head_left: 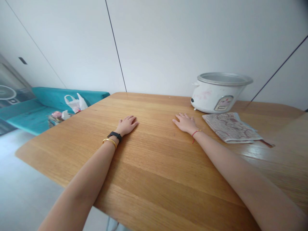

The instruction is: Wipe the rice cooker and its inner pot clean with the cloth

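Note:
My left hand [127, 125] lies palm down on the wooden table [149, 154], fingers apart and holding nothing. A black band and a gold bangle circle that wrist. To the right, my right hand [185, 122] also rests flat on the wood with its fingers spread, a red string bracelet on the wrist. Just beyond it stands a white rice cooker [214, 94] without a lid; its inside is mostly hidden from this angle. A folded patterned cloth [231, 127] with a dark cord at one corner lies in front of the cooker, right of my right hand.
A white wall [163, 45] rises behind the table's far edge. Left of the table, a teal sofa [40, 93] holds a white plastic bag [76, 104] and a small heap of items. Part of a round fan-like object [6, 92] shows at the far left.

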Tool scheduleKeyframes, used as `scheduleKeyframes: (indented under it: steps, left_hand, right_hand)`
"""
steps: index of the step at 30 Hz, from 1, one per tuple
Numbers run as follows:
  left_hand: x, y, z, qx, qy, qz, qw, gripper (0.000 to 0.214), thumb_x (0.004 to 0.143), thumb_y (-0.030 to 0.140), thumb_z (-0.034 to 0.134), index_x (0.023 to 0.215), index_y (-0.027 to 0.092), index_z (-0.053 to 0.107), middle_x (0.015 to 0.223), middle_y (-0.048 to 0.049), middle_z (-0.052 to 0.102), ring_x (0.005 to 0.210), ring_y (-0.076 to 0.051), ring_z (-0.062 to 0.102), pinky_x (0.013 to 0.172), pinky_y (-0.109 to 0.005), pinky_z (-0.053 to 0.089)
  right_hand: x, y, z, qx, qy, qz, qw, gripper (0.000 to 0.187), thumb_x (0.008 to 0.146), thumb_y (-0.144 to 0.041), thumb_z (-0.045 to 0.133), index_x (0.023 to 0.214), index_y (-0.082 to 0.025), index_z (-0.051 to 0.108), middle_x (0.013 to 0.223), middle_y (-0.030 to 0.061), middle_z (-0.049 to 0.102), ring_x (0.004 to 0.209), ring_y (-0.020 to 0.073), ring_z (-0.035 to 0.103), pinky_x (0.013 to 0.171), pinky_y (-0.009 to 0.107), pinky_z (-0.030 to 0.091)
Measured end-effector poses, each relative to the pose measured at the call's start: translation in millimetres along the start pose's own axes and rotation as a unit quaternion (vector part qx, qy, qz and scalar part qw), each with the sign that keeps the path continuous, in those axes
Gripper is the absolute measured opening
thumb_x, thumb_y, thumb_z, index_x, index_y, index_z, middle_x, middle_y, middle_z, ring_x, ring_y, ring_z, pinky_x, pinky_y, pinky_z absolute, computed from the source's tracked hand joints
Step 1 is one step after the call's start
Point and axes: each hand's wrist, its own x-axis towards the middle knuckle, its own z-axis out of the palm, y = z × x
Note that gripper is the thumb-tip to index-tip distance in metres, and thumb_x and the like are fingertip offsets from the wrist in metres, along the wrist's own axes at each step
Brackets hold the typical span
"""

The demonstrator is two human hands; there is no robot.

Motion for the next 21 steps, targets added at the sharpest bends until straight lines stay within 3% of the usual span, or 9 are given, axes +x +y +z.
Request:
scheduleKeyframes:
  steps: [10, 21]
  left_hand:
    - [1.9, -0.8, -0.2, 0.009, 0.004, 0.002, 1.000, 0.058, 0.103, 0.056, 0.036, 0.150, 0.029, 0.053, 0.165, -0.0081, 0.044, 0.151, -0.030, 0.040, 0.120, -0.059, 0.031]
    - [-2.7, 2.1, -1.5, 0.013, -0.005, 0.003, 1.000, 0.058, 0.104, 0.054, 0.032, 0.153, 0.027, 0.050, 0.167, -0.0078, 0.040, 0.156, -0.028, 0.033, 0.123, -0.059, 0.028]
  right_hand:
    - [1.9, 1.8, 2.3, -0.002, 0.007, -0.004, 1.000, 0.066, 0.104, -0.061, 0.031, 0.157, -0.024, 0.048, 0.171, 0.0106, 0.030, 0.158, 0.0367, 0.025, 0.123, 0.069, 0.019]
    - [0.0, -0.3, 0.8, -0.001, 0.005, 0.000, 1.000, 0.068, 0.105, -0.060, 0.030, 0.159, -0.022, 0.045, 0.172, 0.0098, 0.028, 0.158, 0.0361, 0.024, 0.124, 0.069, 0.018]
